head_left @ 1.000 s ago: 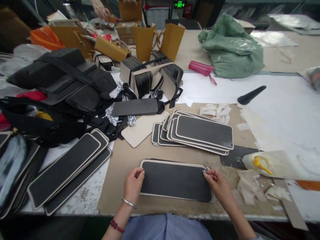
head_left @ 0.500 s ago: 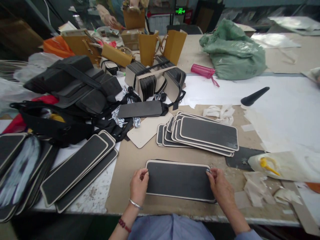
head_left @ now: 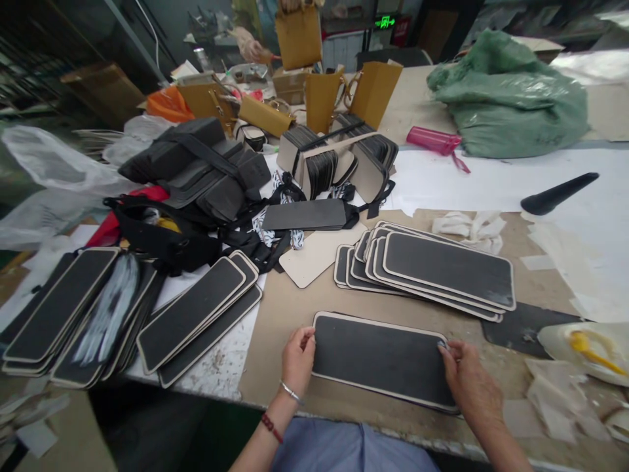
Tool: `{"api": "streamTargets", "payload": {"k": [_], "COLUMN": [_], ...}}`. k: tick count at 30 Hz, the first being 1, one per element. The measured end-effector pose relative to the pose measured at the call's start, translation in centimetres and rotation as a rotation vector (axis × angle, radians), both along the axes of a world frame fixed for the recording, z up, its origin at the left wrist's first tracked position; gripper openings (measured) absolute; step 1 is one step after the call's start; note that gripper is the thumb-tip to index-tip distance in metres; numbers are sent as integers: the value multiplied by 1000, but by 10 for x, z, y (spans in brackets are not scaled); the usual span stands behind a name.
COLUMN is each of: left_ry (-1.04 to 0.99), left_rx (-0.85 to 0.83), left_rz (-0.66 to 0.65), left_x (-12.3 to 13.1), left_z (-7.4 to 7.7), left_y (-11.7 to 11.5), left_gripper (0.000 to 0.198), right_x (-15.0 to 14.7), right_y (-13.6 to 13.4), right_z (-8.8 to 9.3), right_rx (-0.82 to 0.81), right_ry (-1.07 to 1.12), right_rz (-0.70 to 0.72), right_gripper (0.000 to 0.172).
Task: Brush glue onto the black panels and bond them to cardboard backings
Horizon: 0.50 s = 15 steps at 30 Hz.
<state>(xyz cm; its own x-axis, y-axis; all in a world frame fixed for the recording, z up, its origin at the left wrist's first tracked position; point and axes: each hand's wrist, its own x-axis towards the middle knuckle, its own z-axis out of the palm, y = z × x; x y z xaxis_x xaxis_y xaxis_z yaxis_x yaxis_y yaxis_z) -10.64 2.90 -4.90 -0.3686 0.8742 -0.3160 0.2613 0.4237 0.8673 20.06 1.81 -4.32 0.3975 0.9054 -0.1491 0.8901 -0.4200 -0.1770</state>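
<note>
The view has turned left. The exit sign (head_left: 384, 22), at one o'clock, shows an arrow. Left hand (head_left: 297, 360) and right hand (head_left: 469, 380) pinch the black panel (head_left: 378, 357) at nine and three o'clock.

Panel (head_left: 381, 360) on a sheet (head_left: 270, 354), left hand (head_left: 299, 359) at its left end, right hand (head_left: 470, 380) at its right end, stacked panels (head_left: 447, 269) behind it, sack (head_left: 515, 98) farther behind to its right

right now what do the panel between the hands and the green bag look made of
The panel: perhaps board or leather-like sheet, matte black with a pale border; its flat, even face suggests stiffness. The green bag: probably plastic, semi-glossy, from its crumpled folds and bright highlights.
</note>
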Motion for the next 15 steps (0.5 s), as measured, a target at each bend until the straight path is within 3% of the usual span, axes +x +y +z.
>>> {"api": "streamTargets", "payload": {"k": [8, 15], "left_ry": [7, 81], "left_rx": [-6, -19], "left_rz": [-23, 3], "left_x": [1, 2], "left_z": [2, -7], "left_y": [4, 21], "left_gripper": [20, 8], "right_x": [-2, -5], "right_y": [-1, -1], "right_z": [-1, -3], "right_rx": [6, 4], "right_ry": [-66, -64], "right_rz": [-1, 3], "right_gripper": [24, 23]}}
